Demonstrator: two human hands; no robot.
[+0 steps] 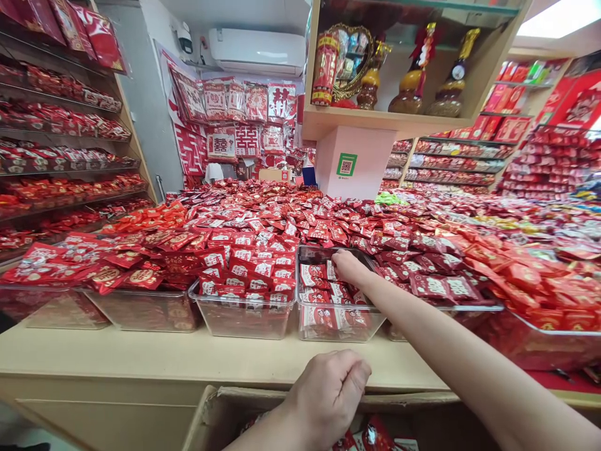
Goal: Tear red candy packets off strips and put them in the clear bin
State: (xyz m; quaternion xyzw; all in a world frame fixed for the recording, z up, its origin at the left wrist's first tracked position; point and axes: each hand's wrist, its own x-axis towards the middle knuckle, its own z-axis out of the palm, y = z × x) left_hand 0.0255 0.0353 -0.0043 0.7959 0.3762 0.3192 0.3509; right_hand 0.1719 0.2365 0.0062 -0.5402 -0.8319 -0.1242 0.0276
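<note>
My right hand reaches into a clear plastic bin, its fingers closed at a small red-and-white packet near the back of the rows. More of these packets lie in neat rows in the bin, with dark bare space behind them. Closer to me, my left hand is curled into a fist above the front edge of an open cardboard box. Whatever its fingers may hold is hidden. Inside the box, loose shiny red packets show beneath the hand.
Neighbouring clear bins heaped with red packets line the pale counter. Behind them spreads a broad mound of packets. A white post with a QR code supports a wooden display case. Stocked shelves rise at left.
</note>
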